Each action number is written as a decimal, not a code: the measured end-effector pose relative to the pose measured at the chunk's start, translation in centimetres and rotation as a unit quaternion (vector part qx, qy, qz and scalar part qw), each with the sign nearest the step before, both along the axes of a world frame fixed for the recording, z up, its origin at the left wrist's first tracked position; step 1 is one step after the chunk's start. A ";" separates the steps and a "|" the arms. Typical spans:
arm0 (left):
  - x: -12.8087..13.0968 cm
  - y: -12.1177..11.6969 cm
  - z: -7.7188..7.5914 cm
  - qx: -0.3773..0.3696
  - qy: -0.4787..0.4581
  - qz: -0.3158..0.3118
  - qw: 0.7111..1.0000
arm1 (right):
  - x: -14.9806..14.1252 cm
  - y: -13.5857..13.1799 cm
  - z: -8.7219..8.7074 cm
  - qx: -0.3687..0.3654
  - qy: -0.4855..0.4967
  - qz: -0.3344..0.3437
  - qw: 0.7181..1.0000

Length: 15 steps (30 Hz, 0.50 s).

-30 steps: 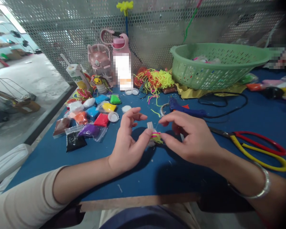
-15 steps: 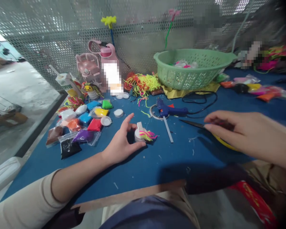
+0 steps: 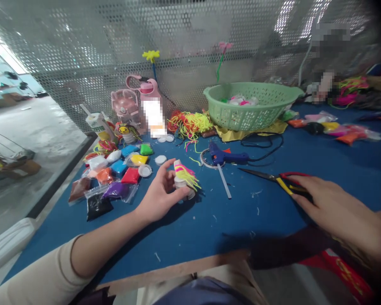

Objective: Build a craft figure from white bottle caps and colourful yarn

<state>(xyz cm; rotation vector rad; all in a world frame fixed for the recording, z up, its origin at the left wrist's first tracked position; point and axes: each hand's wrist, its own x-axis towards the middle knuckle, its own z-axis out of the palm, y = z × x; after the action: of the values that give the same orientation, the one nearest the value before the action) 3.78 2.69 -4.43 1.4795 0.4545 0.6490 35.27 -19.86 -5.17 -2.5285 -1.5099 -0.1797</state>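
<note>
My left hand (image 3: 160, 192) is closed round a small white plastic cup-like piece (image 3: 179, 183), tilted just above the table, with yellow and pink yarn strands (image 3: 186, 174) hanging over its right side. At the right, my right hand (image 3: 327, 203) has its fingers on the red and yellow handles of a pair of scissors (image 3: 281, 180). Their dark blades point left and look closed together. Between the hands lies a blue glue gun (image 3: 230, 156) on a roll of tape (image 3: 206, 160), a pale glue stick (image 3: 224, 182) jutting from it toward me.
Bagged coloured clay (image 3: 130, 176) lies at the left, beside white lids (image 3: 145, 170). Behind stand a pink bottle (image 3: 147, 91), a yarn heap (image 3: 190, 123) and a green basket (image 3: 250, 112). A black cord (image 3: 268, 150) trails from the glue gun. More bags (image 3: 330, 127) lie far right.
My left hand has lifted and tilted the white piece, so its yarn now hangs down to the right. My right hand has shifted back along the scissors onto their handles. The view has tipped upward.
</note>
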 end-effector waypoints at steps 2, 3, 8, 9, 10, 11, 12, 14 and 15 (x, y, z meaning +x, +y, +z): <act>-0.1 0.2 0.0 0.002 -0.023 -0.015 1.000 | 1.3 -0.6 -0.2 -0.030 0.020 0.008 0.999; -0.2 0.3 0.1 0.001 -0.037 -0.026 0.999 | 1.8 -0.9 -0.1 -0.041 0.026 0.003 0.999; -0.3 0.6 0.4 -0.002 -0.055 -0.059 0.997 | 2.2 -0.7 1.3 -0.088 0.043 0.007 0.995; -0.4 0.6 0.5 0.003 -0.052 -0.060 0.997 | 1.8 -0.5 1.6 -0.095 0.041 0.009 0.995; -0.4 0.7 0.5 0.011 -0.048 -0.059 0.997 | 1.4 -0.3 1.8 -0.102 0.034 0.008 0.994; -0.5 0.7 0.6 0.020 -0.047 -0.057 0.997 | 0.9 -0.2 2.0 -0.114 0.031 0.010 0.993; -0.5 0.7 0.7 0.031 -0.047 -0.052 0.997 | 0.4 -0.4 2.1 -0.126 0.032 0.007 0.992; -0.6 0.7 0.8 0.054 -0.052 -0.036 0.997 | -0.7 -1.3 1.9 -0.115 0.038 -0.006 0.993; -0.6 0.7 0.8 0.063 -0.055 -0.028 0.996 | -1.2 -2.0 1.7 -0.091 0.052 -0.012 0.994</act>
<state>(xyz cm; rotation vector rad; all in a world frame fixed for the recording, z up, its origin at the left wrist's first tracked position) 3.17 3.42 -3.64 1.5616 0.2917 0.7216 34.04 -21.85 -3.49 -2.6496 -1.5200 0.0904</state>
